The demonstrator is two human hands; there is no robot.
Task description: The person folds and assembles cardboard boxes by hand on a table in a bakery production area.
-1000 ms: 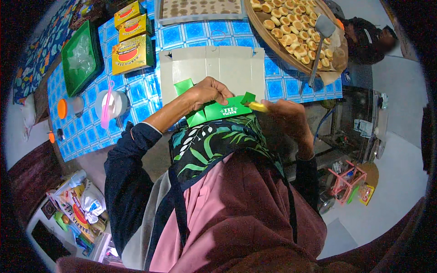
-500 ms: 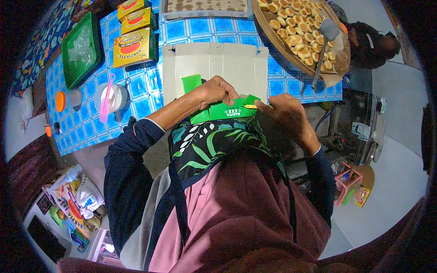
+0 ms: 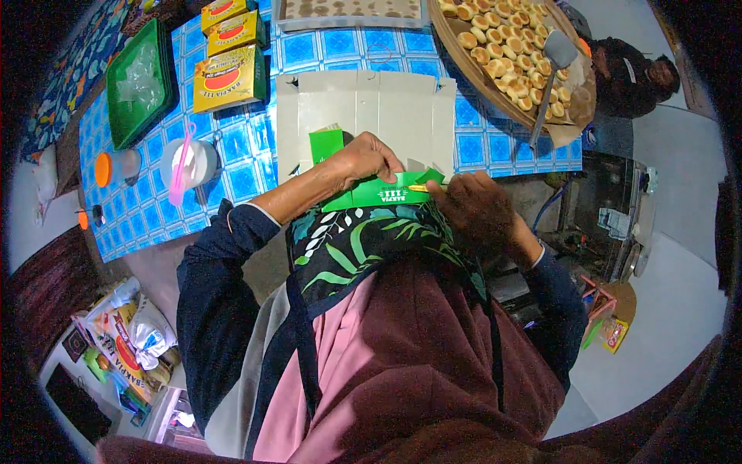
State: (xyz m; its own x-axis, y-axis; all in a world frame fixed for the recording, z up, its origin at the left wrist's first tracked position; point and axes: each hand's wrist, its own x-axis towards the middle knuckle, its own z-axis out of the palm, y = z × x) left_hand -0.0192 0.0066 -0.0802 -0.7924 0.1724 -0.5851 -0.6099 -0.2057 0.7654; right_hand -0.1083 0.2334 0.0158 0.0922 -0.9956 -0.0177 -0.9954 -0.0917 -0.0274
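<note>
An unfolded cardboard box (image 3: 363, 108) lies with its pale grey inside up at the table's near edge. Its green outer panel (image 3: 371, 195) is turned toward me, and a small green flap (image 3: 326, 145) stands up left of my wrist. Curled over the top of the green panel, my left hand (image 3: 369, 159) grips the box between thumb and fingers. At the panel's right end my right hand (image 3: 473, 203) is closed round a slim yellow thing (image 3: 419, 188), whose tip touches the green card. Its exact kind is hidden by the fingers.
Yellow boxes (image 3: 228, 81) stand at the back left, beside green trays (image 3: 141, 85). A white tub (image 3: 199, 165) with a pink-handled utensil and an orange-lidded jar (image 3: 104, 169) are left. Round pastries fill a wooden tray (image 3: 456, 48) holding a spatula (image 3: 559, 51). Another person (image 3: 626, 77) is beyond.
My right hand has shifted slightly left and down along the green panel, bringing the yellow thing with it. My left hand has hardly moved.
</note>
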